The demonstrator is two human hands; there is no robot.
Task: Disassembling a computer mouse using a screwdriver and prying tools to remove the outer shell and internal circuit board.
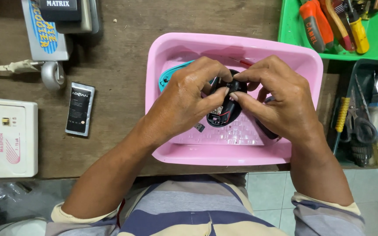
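Over a pink plastic basin [171,48] both hands hold a small black opened device shell [222,114] with a circuit board and red and black wires inside. My left hand [188,98] grips its left side, thumb and fingers pinching at the top. My right hand [273,96] holds the right side, its fingertips meeting the left ones on the shell's upper edge. A teal cover piece [167,78] lies in the basin behind my left hand. A small black part [199,127] lies on the basin floor.
A green tray [294,30] of screwdrivers and pliers stands at the top right. A dark tray [366,126] with scissors and tools is at the right. A flat black battery [80,109], a white box [6,137] and a plug with cable [18,66] lie on the wooden table at left.
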